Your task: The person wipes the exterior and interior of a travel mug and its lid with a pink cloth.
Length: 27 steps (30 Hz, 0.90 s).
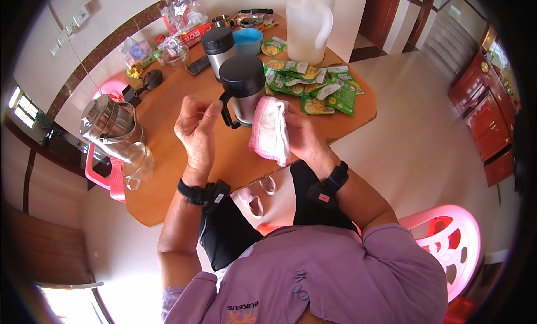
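My right hand [306,135] holds a folded white cloth with a pink edge [270,131] in front of a steel travel mug with a black lid and black handle [243,78]. The cloth hides part of the mug's lower body. My left hand [195,127] is raised at the handle side, fingers curled and thumb against the forefinger. Its fingertips are right by the handle's upper part; whether they grip it I cannot tell. Just behind stands a second steel cup with a black lid [218,49].
Green sachets [312,83] lie in a pile on the wooden table [168,156], by a large plastic pitcher [306,30]. At left are a steel kettle [111,118], a glass cup [138,160] and a dark teapot [151,79]. A blue bowl [248,42] and phone [198,65] are farther back.
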Tool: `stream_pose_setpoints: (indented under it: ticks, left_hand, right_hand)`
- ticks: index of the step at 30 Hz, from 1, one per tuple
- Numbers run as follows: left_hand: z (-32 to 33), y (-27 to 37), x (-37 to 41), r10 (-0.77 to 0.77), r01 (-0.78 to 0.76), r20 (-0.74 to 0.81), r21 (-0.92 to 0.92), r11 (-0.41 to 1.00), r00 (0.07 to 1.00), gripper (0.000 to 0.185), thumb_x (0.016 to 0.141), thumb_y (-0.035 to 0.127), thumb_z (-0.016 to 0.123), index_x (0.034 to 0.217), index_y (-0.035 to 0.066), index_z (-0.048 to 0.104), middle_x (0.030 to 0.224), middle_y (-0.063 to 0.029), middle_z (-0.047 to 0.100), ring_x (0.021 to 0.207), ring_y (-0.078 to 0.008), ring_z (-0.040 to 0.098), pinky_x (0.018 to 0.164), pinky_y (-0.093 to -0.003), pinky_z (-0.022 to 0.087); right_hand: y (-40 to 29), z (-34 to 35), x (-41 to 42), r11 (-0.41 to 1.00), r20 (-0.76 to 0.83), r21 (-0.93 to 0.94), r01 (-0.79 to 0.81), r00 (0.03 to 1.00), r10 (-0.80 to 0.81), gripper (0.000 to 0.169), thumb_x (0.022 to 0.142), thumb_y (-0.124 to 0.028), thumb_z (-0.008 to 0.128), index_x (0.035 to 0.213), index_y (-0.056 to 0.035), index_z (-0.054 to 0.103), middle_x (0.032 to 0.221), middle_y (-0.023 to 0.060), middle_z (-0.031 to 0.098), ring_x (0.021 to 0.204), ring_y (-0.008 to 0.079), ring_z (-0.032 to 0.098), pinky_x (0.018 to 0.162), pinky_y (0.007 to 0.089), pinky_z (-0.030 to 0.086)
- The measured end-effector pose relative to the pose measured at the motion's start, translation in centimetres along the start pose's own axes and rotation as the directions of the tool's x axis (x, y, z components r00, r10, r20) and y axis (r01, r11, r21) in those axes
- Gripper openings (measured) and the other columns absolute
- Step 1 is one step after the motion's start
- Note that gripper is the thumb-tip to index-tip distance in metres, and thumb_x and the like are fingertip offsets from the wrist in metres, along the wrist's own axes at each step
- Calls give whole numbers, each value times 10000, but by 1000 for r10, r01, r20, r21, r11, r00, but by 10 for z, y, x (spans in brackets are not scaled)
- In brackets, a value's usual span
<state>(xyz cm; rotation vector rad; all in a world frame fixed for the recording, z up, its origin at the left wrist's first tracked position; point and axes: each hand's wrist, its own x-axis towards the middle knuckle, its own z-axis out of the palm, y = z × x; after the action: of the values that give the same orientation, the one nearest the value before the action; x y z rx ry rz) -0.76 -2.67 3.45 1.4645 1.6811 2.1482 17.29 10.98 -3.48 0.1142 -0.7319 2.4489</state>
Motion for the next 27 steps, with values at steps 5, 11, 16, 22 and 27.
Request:
stream_pose_setpoints:
  ticks: [5,11,16,22,27]
  left_hand:
    - [37,65,-34,-367,376,267,19,927,891,223,856,112,779,1005,-12,669,804,11,632,700,-62,551,635,-208,445]
    - [58,37,-67,-411,413,190,35,910,891,157,838,56,739,948,-35,672,802,-25,659,714,-84,583,655,-236,481]
    - [21,59,-64,-423,405,-116,-148,902,899,241,784,27,639,995,-73,702,924,-102,696,832,-168,643,795,-279,515]
    - [-43,65,-21,82,11,-160,512,859,984,174,779,83,635,907,-5,714,841,-79,677,784,-161,634,675,-286,514]
    - [-8,17,28,-222,235,-83,214,948,972,200,835,161,645,910,-14,709,828,-58,664,695,-142,611,665,-289,474]
  right_hand:
    - [0,-8,-5,993,-61,-107,45,997,-51,325,983,-101,566,1299,-27,542,1230,98,627,1138,205,619,1019,382,487]
    - [4,8,-11,962,-64,-268,57,995,-77,311,964,-94,610,1261,-24,552,1132,86,655,1047,179,642,936,342,513]
    - [4,4,-12,932,-109,-349,97,984,-143,367,940,-142,662,1266,-14,553,1075,63,659,989,151,638,853,295,504]
    - [6,8,-9,880,-204,-474,38,967,-151,459,892,-159,723,1290,-17,543,1127,79,631,969,139,630,803,287,484]
    - [25,14,20,352,-66,-926,136,860,-506,647,778,-53,776,1359,-33,492,1258,140,577,1052,241,619,881,362,493]
